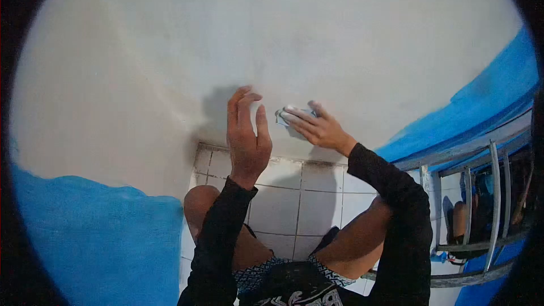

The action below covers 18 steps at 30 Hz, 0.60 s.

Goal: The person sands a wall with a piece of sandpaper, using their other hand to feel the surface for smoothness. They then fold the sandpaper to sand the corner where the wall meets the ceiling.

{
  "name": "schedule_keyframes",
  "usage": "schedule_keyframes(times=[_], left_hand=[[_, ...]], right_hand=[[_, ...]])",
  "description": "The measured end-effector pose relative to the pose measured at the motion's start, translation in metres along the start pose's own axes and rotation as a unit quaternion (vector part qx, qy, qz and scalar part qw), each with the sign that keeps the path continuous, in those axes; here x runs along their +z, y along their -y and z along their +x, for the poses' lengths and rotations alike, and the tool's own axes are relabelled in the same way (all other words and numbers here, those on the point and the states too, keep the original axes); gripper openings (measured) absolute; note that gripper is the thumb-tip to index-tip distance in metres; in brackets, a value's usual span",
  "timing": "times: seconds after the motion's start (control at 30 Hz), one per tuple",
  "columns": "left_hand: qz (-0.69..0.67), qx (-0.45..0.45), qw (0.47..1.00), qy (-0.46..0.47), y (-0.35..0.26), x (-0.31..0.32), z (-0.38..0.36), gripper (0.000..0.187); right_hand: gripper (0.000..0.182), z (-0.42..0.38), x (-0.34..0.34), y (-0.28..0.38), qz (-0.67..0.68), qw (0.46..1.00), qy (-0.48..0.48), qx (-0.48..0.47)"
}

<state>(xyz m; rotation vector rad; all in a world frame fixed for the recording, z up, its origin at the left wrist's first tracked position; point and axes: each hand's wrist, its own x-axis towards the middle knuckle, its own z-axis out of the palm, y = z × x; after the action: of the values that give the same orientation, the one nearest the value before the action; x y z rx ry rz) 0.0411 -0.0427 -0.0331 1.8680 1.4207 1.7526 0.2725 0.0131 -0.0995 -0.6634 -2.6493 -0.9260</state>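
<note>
The white wall fills the view ahead, with faint grey smudges on it. My right hand presses a small folded sheet, like sandpaper, flat against the low part of this wall. Whitish dust coats those fingertips, and most of the sheet is hidden under them. To its left my left hand is raised with fingers apart and slightly curled, holding nothing. Its shadow falls on the wall beside it.
Blue paint covers the lower left wall, and another blue area lies at the right. White floor tiles with dirty edges meet the wall between my bent knees. A metal-barred rack stands close on the right.
</note>
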Motion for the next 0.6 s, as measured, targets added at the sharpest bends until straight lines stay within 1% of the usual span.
schedule_keyframes(times=[0.07, 0.1, 0.13, 0.17, 0.2, 0.27, 0.3, 0.33, 0.4, 0.43, 0.5, 0.53, 0.6], left_hand=[[-0.012, 0.022, 0.999, 0.036, -0.007, 0.001, -0.002, 0.020], [-0.011, 0.020, 0.999, 0.040, -0.007, 0.001, -0.002, 0.020], [0.004, 0.039, 0.998, 0.042, -0.007, -0.002, -0.002, 0.020], [0.018, 0.056, 0.997, 0.044, -0.005, -0.002, -0.003, 0.020], [0.017, 0.052, 0.997, 0.049, -0.006, -0.002, -0.003, 0.020], [0.000, 0.036, 0.998, 0.044, -0.006, 0.001, -0.001, 0.020], [0.003, 0.063, 0.997, 0.032, -0.003, 0.002, 0.000, 0.020], [-0.001, 0.067, 0.997, 0.034, -0.002, 0.004, 0.001, 0.020], [-0.005, 0.057, 0.998, 0.037, -0.001, 0.005, 0.000, 0.022], [-0.003, 0.056, 0.998, 0.041, -0.002, 0.005, 0.000, 0.022], [-0.005, 0.041, 0.998, 0.039, -0.003, 0.004, 0.000, 0.023], [-0.004, 0.040, 0.998, 0.043, -0.001, 0.005, 0.000, 0.023], [0.008, 0.046, 0.998, 0.040, 0.002, 0.007, 0.002, 0.024]], right_hand=[[0.040, 0.008, -0.016, -0.009, 0.004, 1.000, 0.017, 0.001], [0.039, 0.011, -0.025, -0.012, -0.013, 0.999, -0.024, 0.043], [0.038, 0.015, -0.036, -0.015, -0.029, 0.994, -0.065, 0.083], [0.040, 0.017, -0.044, -0.019, -0.026, 0.996, -0.055, 0.073], [0.040, 0.008, -0.034, -0.016, -0.022, 0.996, -0.051, 0.076], [0.044, -0.013, 0.004, -0.005, 0.027, 0.999, -0.016, 0.006], [0.044, -0.014, 0.005, -0.002, -0.006, 0.999, 0.016, -0.040], [0.044, -0.016, 0.007, 0.000, -0.010, 0.999, 0.018, -0.036], [0.043, -0.018, 0.012, 0.005, 0.088, 0.996, 0.019, 0.008], [0.043, -0.011, 0.001, 0.003, 0.091, 0.996, 0.019, 0.011], [0.042, 0.001, -0.024, -0.008, 0.062, 0.994, -0.053, 0.074], [0.042, 0.007, -0.031, -0.015, 0.066, 0.993, -0.052, 0.078], [0.044, 0.014, -0.038, -0.025, -0.018, 0.988, -0.125, 0.087]])
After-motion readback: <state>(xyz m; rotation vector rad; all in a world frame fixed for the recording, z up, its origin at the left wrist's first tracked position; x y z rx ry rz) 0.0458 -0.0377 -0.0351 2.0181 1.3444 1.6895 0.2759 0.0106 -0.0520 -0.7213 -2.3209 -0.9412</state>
